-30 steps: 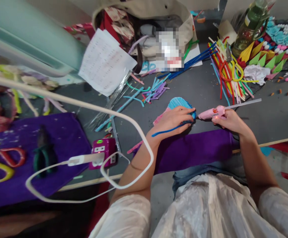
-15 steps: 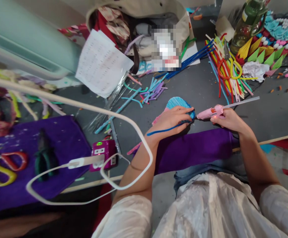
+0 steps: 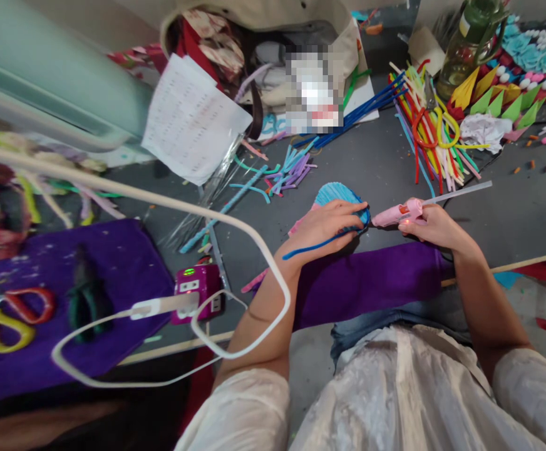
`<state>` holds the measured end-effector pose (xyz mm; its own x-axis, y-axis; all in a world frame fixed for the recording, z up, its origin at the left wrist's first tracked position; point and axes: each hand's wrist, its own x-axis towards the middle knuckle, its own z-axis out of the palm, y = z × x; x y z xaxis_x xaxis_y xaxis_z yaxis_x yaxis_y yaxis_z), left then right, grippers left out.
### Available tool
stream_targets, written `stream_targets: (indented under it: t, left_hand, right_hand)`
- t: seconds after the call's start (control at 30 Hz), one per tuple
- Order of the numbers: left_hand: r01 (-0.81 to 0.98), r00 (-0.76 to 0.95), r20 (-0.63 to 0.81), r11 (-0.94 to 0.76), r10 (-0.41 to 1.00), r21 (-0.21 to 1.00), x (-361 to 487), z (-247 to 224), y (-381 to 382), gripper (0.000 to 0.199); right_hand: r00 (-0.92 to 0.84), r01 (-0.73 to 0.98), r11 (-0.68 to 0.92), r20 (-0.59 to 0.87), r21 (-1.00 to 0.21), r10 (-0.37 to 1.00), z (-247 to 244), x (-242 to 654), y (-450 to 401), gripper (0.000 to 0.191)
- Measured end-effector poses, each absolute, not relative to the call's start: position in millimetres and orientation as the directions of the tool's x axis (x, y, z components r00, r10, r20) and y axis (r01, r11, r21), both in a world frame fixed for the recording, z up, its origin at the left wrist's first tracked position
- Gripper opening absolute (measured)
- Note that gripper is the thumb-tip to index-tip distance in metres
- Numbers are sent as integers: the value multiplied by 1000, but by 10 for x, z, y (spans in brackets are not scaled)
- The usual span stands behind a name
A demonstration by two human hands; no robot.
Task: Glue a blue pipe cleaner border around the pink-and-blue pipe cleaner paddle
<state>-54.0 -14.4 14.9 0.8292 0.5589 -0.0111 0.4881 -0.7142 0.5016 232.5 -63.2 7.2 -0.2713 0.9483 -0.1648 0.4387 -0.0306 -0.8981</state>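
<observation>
My left hand (image 3: 329, 227) is closed on a light blue ribbed craft piece (image 3: 334, 193) with a dark blue edge, made of what look like pipe cleaners. A loose dark blue pipe cleaner (image 3: 311, 247) trails from it back over my wrist. Something pink (image 3: 301, 224) shows beyond the hand, mostly covered by it. My right hand (image 3: 435, 227) grips a pink hot glue gun (image 3: 397, 213), its nozzle at the dark blue edge; whether it touches I cannot tell. A clear glue stick (image 3: 465, 191) sticks out of the gun's back. Below the hands lies a purple cloth (image 3: 367, 282).
Several bundled coloured pipe cleaners (image 3: 435, 134) lie at the back right, beside a green bottle (image 3: 473, 47). Cut blue and purple pieces (image 3: 292, 172) lie ahead. To the left are a purple power socket (image 3: 198, 291) with a white cable, pliers (image 3: 87, 294) and scissors (image 3: 17, 313).
The trailing end of the dark blue pipe cleaner has shifted slightly right. Both hands and the glue gun stay almost where they were.
</observation>
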Motion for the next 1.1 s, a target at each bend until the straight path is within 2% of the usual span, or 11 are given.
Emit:
stream_targets:
  t: [1.1]
  left_hand:
    - [496,834,-55,-701,550,512,-561,151,-114,32]
  right_hand:
    - [-271,427,-40,-170,-904,947,90,2301,-646,22]
